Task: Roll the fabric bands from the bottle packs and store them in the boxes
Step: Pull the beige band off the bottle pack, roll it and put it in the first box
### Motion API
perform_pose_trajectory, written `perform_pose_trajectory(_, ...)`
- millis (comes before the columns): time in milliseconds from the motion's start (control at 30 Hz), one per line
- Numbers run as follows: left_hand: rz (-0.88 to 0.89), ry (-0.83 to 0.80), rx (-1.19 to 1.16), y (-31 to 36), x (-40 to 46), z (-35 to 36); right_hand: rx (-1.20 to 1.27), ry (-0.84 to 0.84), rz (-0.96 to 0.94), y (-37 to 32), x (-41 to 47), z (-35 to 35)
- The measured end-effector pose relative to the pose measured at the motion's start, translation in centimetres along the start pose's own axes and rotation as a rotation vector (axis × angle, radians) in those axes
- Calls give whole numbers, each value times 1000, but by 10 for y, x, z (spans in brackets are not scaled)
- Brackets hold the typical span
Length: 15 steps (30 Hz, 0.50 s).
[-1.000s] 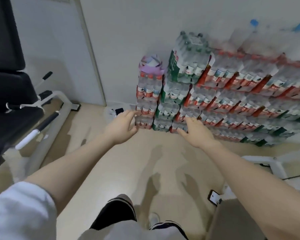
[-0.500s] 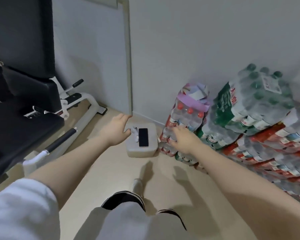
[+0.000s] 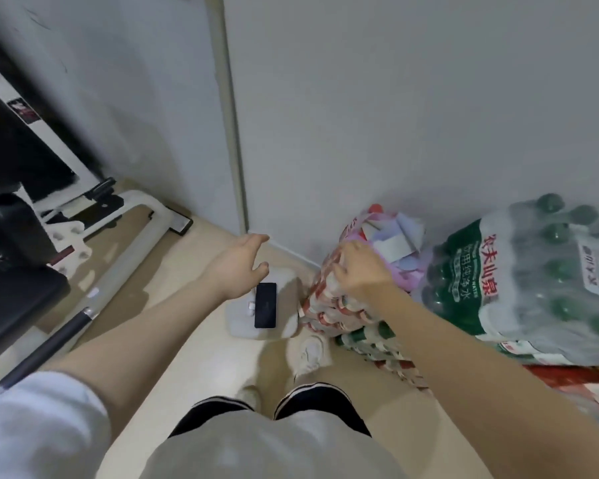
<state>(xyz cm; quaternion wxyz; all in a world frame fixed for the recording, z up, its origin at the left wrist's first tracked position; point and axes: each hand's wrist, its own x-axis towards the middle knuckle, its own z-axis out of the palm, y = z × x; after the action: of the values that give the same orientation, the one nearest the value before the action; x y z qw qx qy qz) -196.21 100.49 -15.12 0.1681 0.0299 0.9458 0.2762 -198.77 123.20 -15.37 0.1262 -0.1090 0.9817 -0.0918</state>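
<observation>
Your right hand (image 3: 357, 271) curls its grip onto the pile of fabric bands (image 3: 393, 243), pale purple, white and pink strips heaped loosely atop the red-labelled bottle pack (image 3: 329, 305) beneath your fingers. Off to the side, your left hand (image 3: 237, 267) hovers, fingers apart, holding nothing.

Both hands reach forward: left (image 3: 237, 267) spread open, right (image 3: 357, 271) curled downward.

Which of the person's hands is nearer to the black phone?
Left. The left hand hovers just up-left of the phone; the right hand is off to its right, on the bottle pack.
</observation>
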Motion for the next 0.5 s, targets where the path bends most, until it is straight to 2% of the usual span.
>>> perform_pose_trajectory(33, 21, -7, -3, 12, 14, 2, -41, 64, -27, 15, 8, -3)
perform_pose_trajectory(133, 84, -30, -3, 50, 57, 12, -46, -12, 34, 69, 32, -7)
perform_pose_trajectory(300, 139, -87, -7, 99, 116, 31, -49, 100, 108, 133, 51, -26)
perform_pose_trajectory(400, 137, -131, -27, 118, 140, 42, 93, 113, 277, 152, 56, -27)
perform_pose_trajectory(500, 181, -184, 13, 132, 161, 52, 232, 5, 301, 163, 67, -22)
